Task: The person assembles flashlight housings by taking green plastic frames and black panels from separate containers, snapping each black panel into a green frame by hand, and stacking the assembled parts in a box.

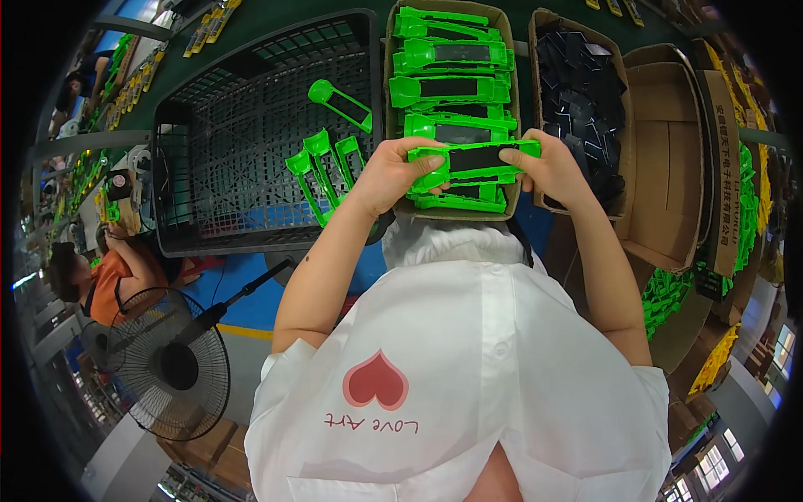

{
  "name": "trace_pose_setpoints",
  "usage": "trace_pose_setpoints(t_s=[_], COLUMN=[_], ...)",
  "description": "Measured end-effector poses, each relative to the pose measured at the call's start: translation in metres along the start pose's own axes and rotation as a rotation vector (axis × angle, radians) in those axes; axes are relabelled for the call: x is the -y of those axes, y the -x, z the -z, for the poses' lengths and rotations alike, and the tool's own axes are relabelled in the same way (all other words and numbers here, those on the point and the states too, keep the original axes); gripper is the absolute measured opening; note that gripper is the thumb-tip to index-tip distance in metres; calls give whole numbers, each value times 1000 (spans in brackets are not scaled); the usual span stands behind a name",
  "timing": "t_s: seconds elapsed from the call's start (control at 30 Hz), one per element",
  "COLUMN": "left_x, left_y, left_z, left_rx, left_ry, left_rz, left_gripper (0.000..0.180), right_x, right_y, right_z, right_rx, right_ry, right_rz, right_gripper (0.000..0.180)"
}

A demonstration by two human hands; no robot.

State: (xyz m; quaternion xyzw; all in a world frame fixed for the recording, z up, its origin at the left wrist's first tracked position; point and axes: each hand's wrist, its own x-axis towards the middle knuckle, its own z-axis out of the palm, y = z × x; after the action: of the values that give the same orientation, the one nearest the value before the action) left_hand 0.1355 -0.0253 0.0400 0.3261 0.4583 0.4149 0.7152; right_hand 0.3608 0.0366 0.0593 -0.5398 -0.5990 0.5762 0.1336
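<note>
Both hands grip a bright green plastic frame with a dark rectangular panel (pixel 473 159) set in its middle. My left hand (pixel 396 174) is closed on its left end, thumb on top; my right hand (pixel 554 168) pinches the right end, thumb pressing near the panel's edge. The piece is held over a cardboard box (pixel 516 88) of stacked green frames (pixel 452 54), several with dark panels in them. Right of that, a second box holds a loose heap of thin black panels (pixel 577 92). The fingers beneath the held frame are partly hidden.
A large black plastic crate (pixel 226 159) stands at the left, with several green frames (pixel 322 171) inside. An open cardboard box (pixel 665 151) is at the right. A black fan (pixel 178 366) and a person in orange (pixel 121 284) are at the lower left.
</note>
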Motion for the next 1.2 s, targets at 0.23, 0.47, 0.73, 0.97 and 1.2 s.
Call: trace_pose_setpoints(t_s=[0.23,0.47,0.73,0.97,1.2], left_x=[3,-12,-30,-34,-97], left_y=[-10,-21,-46,-74,-194], left_z=[-20,-36,-67,-85,5], left_rx=[-77,-238,12,-8,-111], left_ry=[-92,-212,-1233,-1411,-1957], left_rz=[7,77,-204,-334,-653], left_gripper=[23,21,17,18,28], right_x=[-12,-18,-9,-41,-73], right_y=[6,5,14,0,24], right_z=[2,5,12,12,21], right_rx=[-204,-358,-125,-198,-462], right_ry=[64,279,77,-256,143], right_rz=[47,68,202,390,302], right_gripper=[29,35,35,51,13])
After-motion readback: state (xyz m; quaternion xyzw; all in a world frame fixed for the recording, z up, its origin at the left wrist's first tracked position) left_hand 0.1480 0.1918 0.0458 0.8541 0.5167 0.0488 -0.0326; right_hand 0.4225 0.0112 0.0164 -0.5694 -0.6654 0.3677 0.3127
